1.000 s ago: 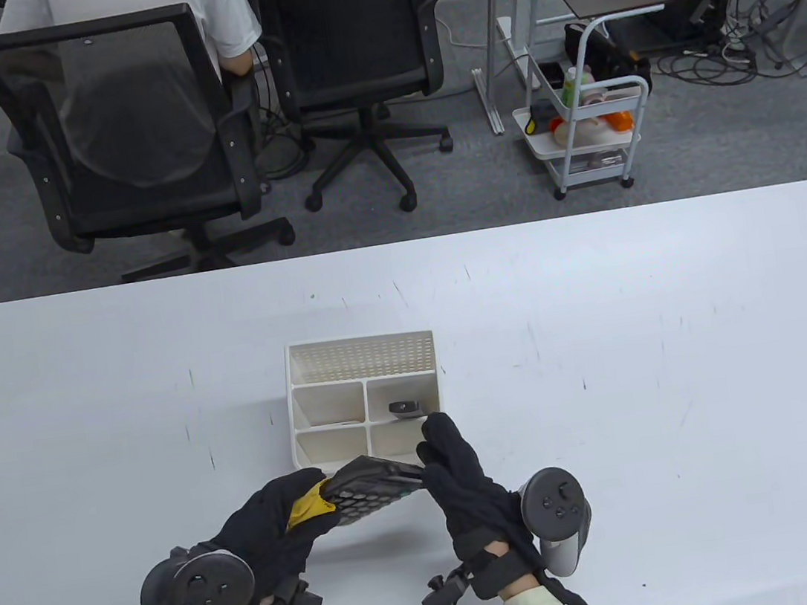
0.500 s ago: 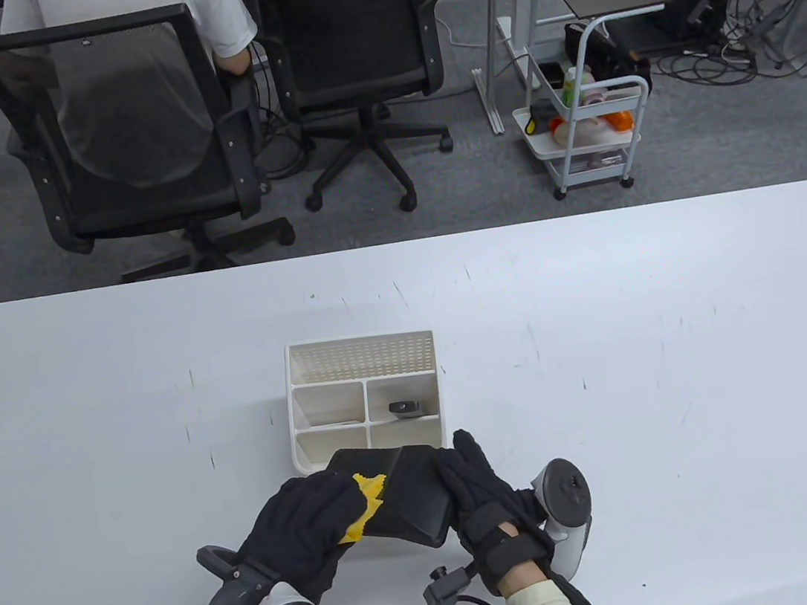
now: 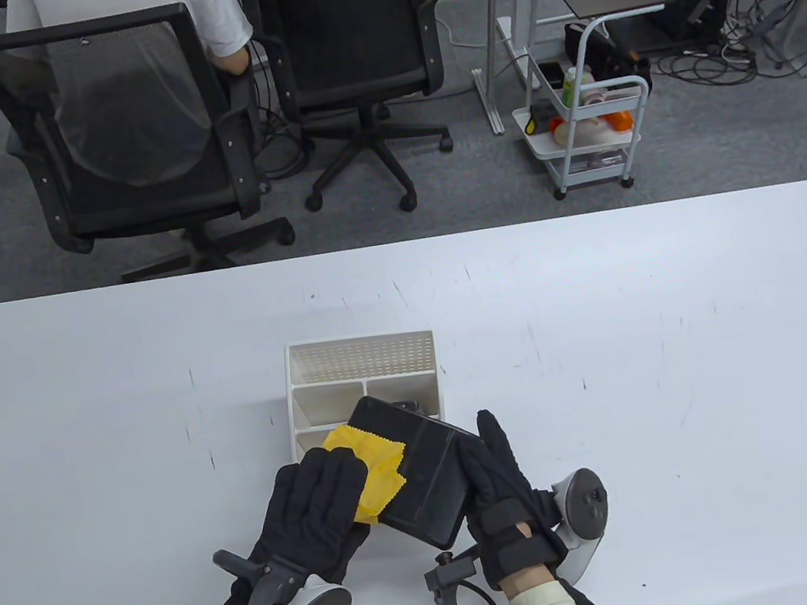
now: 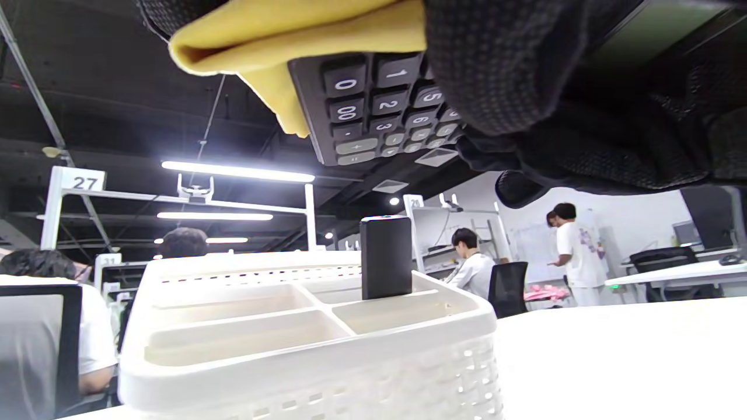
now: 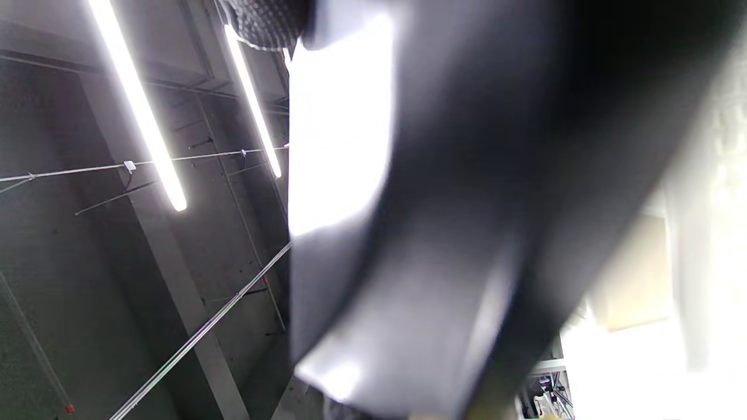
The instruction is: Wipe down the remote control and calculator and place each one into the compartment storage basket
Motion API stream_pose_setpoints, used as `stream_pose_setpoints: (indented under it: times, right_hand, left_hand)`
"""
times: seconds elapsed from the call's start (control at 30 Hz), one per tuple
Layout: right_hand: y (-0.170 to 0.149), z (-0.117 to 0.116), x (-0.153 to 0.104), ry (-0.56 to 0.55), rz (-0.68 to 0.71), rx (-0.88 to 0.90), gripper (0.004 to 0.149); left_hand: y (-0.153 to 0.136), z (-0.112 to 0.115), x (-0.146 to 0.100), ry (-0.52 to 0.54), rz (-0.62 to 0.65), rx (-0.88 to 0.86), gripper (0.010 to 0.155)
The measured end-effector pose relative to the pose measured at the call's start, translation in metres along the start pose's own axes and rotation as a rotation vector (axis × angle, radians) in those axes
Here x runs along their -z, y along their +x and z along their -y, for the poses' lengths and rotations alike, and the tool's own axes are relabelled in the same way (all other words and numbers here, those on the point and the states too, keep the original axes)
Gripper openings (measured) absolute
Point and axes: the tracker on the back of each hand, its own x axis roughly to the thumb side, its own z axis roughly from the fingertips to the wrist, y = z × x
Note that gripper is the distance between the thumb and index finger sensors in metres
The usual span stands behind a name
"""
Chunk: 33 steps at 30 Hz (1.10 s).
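Overhead table view; 2 close, upward-tilted wrist views.

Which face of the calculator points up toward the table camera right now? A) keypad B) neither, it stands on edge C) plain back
C: the table view shows the calculator's smooth black back, while the left wrist view, looking from below, shows its number keys facing down.

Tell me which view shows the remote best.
The left wrist view: the remote stands upright in a basket compartment, in full outline. In the table view the calculator hides almost all of it. The right wrist view shows only blur.
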Motion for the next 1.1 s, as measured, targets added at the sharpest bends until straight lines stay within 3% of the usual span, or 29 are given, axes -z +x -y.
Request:
stream_pose_setpoints:
  times: [0.07,0.2,0.3,0.4,0.53,0.63,0.7,0.77,0.93,1.1]
  right_hand:
    - [0.000,0.000,0.000,-0.003,0.002,-0.005,0.075]
    - [-0.001,0.000,-0.001,0.009,-0.007,-0.025,0.073]
    - [0.000,0.001,0.000,0.007,-0.007,-0.037,0.072]
    - [0.002,0.003,0.000,-0.004,0.001,-0.033,0.071]
    - [0.004,0.004,0.000,-0.014,0.018,-0.019,0.071]
    - [0.003,0.002,-0.001,0.006,0.007,0.001,0.071]
    - [0.003,0.001,-0.001,0.000,0.006,0.004,0.071]
    - [0.003,0.002,-0.001,-0.004,0.009,0.003,0.071]
    - [0.003,0.003,0.000,-0.005,0.008,-0.027,0.070]
    - [0.004,0.000,0.001,0.062,0.001,-0.090,0.068]
  left_hand:
    - [0.002,-0.001,-0.001,0.013,0.045,-0.013,0.063]
    - [0.011,0.001,0.000,0.010,0.105,-0.089,0.058]
    - [0.008,0.005,0.001,-0.038,0.098,-0.085,0.059]
    - [0.002,0.008,0.000,-0.061,0.056,-0.040,0.069]
    - [-0.001,0.007,-0.002,0.005,0.057,0.072,0.075]
    - [0.002,0.001,-0.003,0.109,0.093,0.210,0.070]
    - [0.001,-0.002,-0.004,0.141,0.078,0.141,0.057]
    - [-0.001,-0.002,-0.004,0.112,0.087,0.048,0.053]
    - [0.006,0.001,-0.003,0.048,0.151,-0.075,0.055]
    - [-0.002,0.006,0.000,-0.040,0.066,-0.116,0.056]
